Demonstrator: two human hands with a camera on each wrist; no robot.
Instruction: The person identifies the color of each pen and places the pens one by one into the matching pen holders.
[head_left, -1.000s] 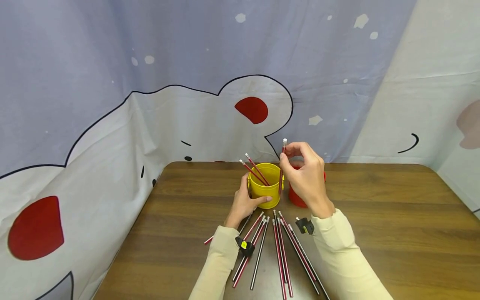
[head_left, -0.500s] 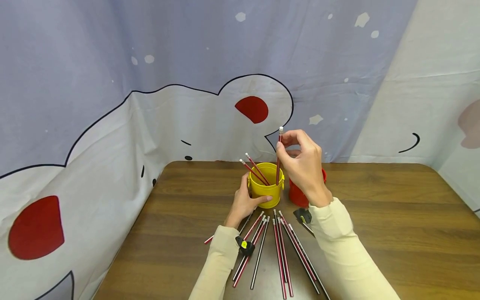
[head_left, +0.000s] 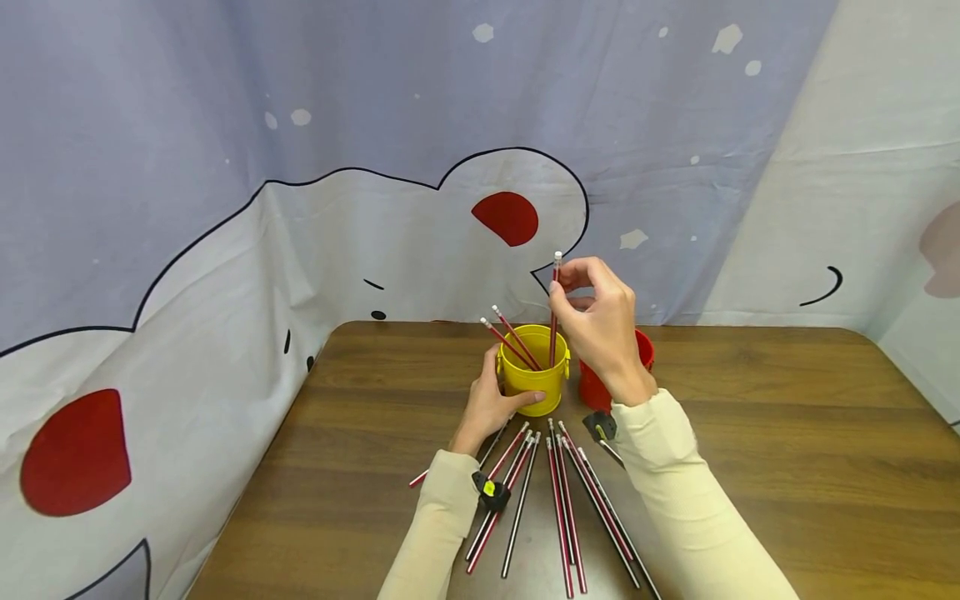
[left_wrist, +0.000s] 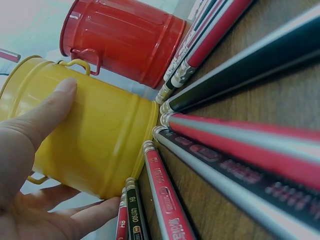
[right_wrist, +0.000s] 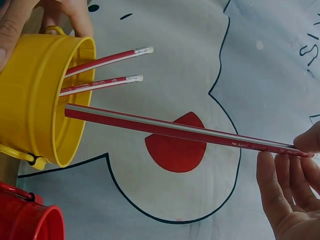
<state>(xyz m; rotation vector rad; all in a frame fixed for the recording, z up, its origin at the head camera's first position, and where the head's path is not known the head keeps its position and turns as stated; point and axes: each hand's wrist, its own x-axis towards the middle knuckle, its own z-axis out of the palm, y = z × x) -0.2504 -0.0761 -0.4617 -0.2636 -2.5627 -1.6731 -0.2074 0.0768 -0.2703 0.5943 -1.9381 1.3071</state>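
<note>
My left hand (head_left: 487, 408) grips the side of a yellow bucket (head_left: 534, 392), thumb across its front and fingers behind. Two red pencils (right_wrist: 105, 62) lean inside it, white eraser ends sticking out over the rim. With thumb and fingertips, my right hand (head_left: 600, 321) pinches a third red pencil (right_wrist: 190, 131) near its eraser end. That pencil stands nearly upright, its lower end just within the bucket's mouth. Beside the yellow bucket is a red bucket (left_wrist: 122, 42), partly hidden behind my right hand in the head view.
Several red pencils (head_left: 558, 517) and black pencils (head_left: 520, 508) lie fanned on the wooden table (head_left: 780, 433) in front of the buckets, eraser ends toward them. A printed cloth (head_left: 375, 233) hangs behind the table.
My right hand has lifted and moved left, bringing its pencil from beside the yellow bucket to over and into its mouth. The left hand has kept its hold on the bucket.
</note>
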